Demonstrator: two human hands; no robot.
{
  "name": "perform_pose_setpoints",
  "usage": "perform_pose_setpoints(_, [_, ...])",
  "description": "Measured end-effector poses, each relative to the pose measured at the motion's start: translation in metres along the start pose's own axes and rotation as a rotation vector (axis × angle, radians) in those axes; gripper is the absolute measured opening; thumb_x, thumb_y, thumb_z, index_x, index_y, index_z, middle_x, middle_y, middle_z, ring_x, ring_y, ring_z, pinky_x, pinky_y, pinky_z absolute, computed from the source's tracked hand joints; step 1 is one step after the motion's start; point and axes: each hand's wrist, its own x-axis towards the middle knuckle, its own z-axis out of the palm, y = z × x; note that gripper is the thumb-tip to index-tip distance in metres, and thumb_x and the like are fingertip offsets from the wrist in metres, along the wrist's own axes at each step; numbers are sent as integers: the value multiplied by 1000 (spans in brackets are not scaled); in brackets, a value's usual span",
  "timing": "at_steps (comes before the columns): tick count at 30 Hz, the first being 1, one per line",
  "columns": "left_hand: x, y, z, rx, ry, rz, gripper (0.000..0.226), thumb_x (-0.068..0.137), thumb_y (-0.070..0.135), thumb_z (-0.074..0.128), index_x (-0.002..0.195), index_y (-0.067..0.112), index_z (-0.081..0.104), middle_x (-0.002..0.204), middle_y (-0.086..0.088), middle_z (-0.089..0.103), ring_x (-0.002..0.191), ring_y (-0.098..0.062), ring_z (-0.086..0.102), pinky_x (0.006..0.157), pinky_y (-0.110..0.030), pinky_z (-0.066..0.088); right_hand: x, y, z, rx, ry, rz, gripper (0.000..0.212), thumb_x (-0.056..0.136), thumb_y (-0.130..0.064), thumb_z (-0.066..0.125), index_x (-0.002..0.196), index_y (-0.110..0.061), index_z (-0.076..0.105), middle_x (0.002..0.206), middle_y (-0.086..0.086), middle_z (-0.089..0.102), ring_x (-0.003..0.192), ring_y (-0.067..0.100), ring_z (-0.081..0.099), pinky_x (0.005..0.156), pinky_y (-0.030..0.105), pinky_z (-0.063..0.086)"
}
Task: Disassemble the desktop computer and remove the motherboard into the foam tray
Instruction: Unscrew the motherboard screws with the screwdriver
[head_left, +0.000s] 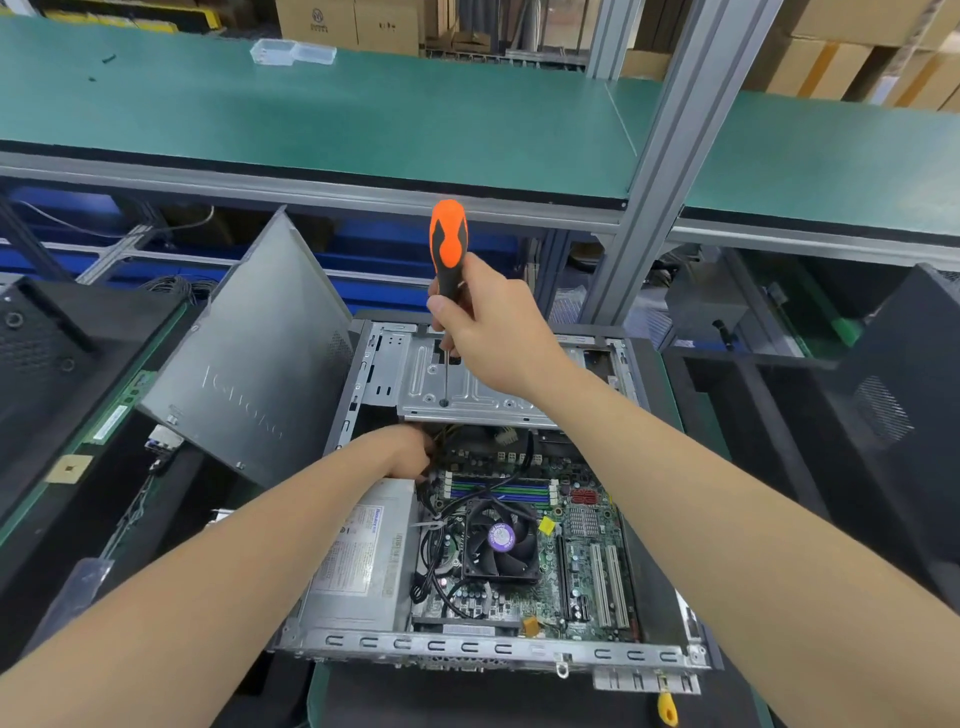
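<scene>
Orange screwdriver gripped upright in the right hand, tip down on the drive cage. Left hand is poked in under that cage, fingers hidden, so can't tell its grip. Motherboard sits in the case, just below both hands.

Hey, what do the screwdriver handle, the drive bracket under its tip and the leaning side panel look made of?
Screwdriver handle: probably moulded plastic, glossy orange with matt black, maybe rubbery, grip patches.
Drive bracket: bare sheet metal, likely steel; silvery, with stamped ribs and holes.
Side panel: sheet metal too, dull grey, with lettering pressed into it.
</scene>
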Motion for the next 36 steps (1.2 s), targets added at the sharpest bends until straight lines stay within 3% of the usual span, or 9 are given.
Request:
perform_pose_setpoints(8, [6, -2, 4, 52, -23, 68, 54, 107, 13, 44, 160, 17, 34, 162, -13, 39, 144, -31, 42, 116, -37, 37, -9, 4, 9, -5, 10, -1, 9, 104, -18, 56, 109, -12, 54, 91, 5, 69, 78, 26, 69, 79, 47, 57])
perform_pose_setpoints(23, [7, -3, 1, 81, -36, 68, 48, 107, 14, 44, 155, 16, 44, 154, -11, 50, 135, -28, 51, 110, -35, 42, -12, 8, 12, -32, 17, 19, 11, 104, -22, 57, 112, -14, 54, 94, 3, 71, 80, 26, 69, 80, 47, 57])
perform_pose_setpoints(36, [5, 0, -1, 77, -44, 64, 51, 107, 11, 42, 158, 17, 39, 156, -11, 47, 137, -27, 50, 110, -34, 39, -20, 7, 14, -31, 10, 5, 12, 104, -22, 56, 115, -16, 53, 98, 4, 70, 83, 27, 69, 82, 51, 57])
